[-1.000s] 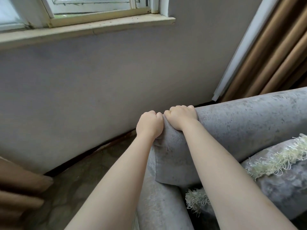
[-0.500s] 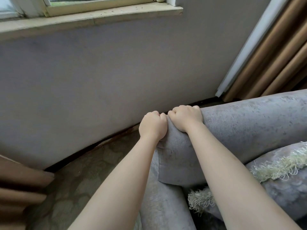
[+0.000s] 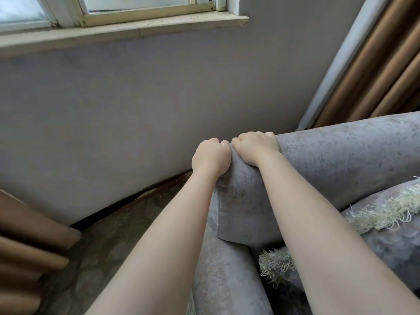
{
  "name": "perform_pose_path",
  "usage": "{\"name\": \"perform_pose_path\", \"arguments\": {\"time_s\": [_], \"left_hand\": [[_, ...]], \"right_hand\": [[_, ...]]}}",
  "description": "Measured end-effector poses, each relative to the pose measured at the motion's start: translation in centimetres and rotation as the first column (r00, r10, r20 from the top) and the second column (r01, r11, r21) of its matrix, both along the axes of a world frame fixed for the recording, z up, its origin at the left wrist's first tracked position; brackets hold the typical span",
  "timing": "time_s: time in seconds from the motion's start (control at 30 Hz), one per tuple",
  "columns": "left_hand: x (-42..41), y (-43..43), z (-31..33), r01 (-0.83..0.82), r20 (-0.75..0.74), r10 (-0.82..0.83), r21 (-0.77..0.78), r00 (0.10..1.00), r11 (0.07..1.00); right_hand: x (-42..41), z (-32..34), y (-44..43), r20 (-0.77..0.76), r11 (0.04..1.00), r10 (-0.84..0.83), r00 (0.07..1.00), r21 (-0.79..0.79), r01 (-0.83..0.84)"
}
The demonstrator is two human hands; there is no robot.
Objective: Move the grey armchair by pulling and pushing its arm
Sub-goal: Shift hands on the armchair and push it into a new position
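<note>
Clamped side by side over armchair arm [image 3: 329, 160]: left grip [image 3: 211, 156], right grip [image 3: 254, 146], both curled round it, likely for leverage pulling from wall [image 3: 136, 110] beyond.

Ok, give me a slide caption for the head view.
Head view: left hand and right hand grip the armchair arm near the wall.
</note>
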State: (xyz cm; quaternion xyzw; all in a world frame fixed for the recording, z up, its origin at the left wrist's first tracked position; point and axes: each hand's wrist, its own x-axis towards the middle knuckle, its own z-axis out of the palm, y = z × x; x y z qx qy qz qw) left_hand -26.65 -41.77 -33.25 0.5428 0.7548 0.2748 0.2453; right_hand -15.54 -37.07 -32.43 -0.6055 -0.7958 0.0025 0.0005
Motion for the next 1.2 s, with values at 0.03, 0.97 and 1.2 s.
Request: {"name": "perform_pose_path", "arguments": {"time_s": [0.03, 0.97, 1.2], "left_hand": [[0.1, -0.3, 0.1, 0.000, 0.000, 0.000, 0.009, 1.000, 1.000], [-2.5, 1.3, -2.6, -0.007, 0.046, 0.005, 0.031, 0.999, 0.999], [-2.2, 1.6, -2.4, -0.015, 0.062, 0.015, -0.005, 0.998, 1.000]], "right_hand": [[0.1, 0.2, -0.3, 0.001, 1.000, 0.000, 1.000, 0.007, 0.000], [-2.5, -2.3, 1.5, 0.043, 0.999, -0.020, 0.999, 0.049, 0.018], [-2.3, -2.4, 2.2, 0.021, 0.999, -0.024, 0.999, 0.047, 0.023]]}}
